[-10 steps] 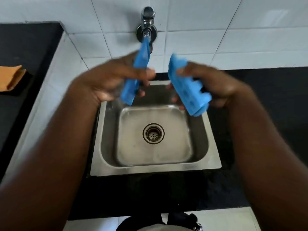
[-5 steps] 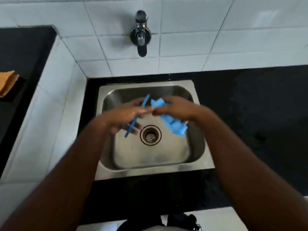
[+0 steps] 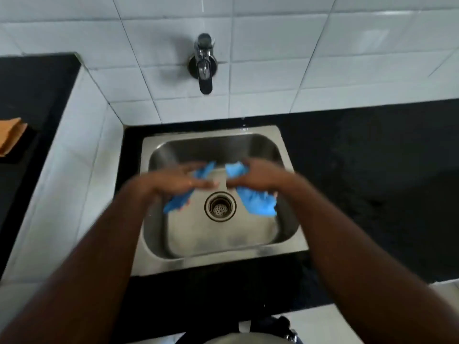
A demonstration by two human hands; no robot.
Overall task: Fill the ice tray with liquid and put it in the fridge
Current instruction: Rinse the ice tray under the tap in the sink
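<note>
Two hands work over a stainless-steel sink [image 3: 211,265] sunk into a black countertop [image 3: 372,175]. At 3 o'clock of the drain [image 3: 220,206], the right hand [image 3: 258,177] curls its fingers round the blue ice tray [image 3: 259,203]. At 9 o'clock, the left hand [image 3: 181,182] grips a blue flat piece [image 3: 177,203], both blurred by motion. The two blue parts hang above the basin, apart. White wall tiles [image 3: 285,45] carry a chrome tap [image 3: 205,64] at 12 o'clock. A brown paper-like item [image 3: 10,135] lies on a dark ledge [image 3: 32,95] at far 9 o'clock.
</note>
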